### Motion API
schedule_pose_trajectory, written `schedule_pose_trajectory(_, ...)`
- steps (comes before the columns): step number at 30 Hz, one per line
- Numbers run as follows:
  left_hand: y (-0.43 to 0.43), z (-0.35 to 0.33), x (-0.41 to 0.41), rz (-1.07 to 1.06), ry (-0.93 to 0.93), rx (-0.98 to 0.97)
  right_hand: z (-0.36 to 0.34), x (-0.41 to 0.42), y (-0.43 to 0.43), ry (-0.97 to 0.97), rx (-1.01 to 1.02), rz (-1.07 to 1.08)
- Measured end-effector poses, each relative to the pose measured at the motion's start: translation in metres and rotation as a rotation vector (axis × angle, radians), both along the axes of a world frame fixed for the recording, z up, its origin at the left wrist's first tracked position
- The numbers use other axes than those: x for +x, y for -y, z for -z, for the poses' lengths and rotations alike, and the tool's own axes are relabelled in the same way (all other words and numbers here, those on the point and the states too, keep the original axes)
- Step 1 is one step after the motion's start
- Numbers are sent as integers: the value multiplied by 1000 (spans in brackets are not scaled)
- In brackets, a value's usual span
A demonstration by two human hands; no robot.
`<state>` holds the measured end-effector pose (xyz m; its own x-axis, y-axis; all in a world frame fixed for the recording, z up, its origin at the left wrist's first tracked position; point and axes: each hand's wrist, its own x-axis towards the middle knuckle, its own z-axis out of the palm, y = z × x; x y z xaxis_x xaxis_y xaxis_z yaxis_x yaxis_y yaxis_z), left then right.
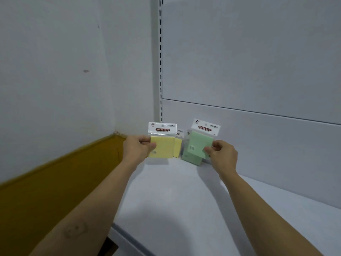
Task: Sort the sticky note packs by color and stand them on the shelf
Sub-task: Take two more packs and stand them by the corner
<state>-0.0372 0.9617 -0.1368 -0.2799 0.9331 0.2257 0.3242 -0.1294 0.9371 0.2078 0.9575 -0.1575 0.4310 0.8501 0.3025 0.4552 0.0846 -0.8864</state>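
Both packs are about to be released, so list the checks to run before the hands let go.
1. Left hand grips the front yellow pack: ok.
2. Right hand grips the front green pack: ok.
3. Front yellow pack is before the rear yellow pack, colors match: ok.
4. Front green pack is before the rear green pack, colors match: ok.
5. Front green pack upright: not ok, it tilts.
6. Held packs' bottoms resting on the shelf: cannot tell.
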Motion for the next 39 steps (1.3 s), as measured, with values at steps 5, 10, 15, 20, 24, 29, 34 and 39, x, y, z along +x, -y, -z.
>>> schedule_pose_trajectory(5,-55,21,-4,116,26,-35,19,-17,-12,-25,-53,115)
schedule_pose_trajectory(10,-101,35,-4,256,77,-82,29,-40,-19,-11,-87,211)
schedule_pose_trajectory(15,-124,53,3,325,-4,-33,41,-56,-25,-15,-109,290)
schedule_pose_trajectory(20,-132,71,5,247,-29,21,53,-61,-30,-18,-78,334)
schedule_pose_trajectory(24,-139,78,6,278,-58,43,56,-58,-36,34,-92,357)
schedule_pose_trajectory(29,-142,83,2,376,-160,29,57,-58,-38,117,-116,360)
schedule_pose_trajectory(34,-143,87,6,355,-293,57,59,-56,-41,144,-145,367)
schedule_pose_trajectory(39,-146,87,7,344,-339,53,62,-56,-43,157,-167,374)
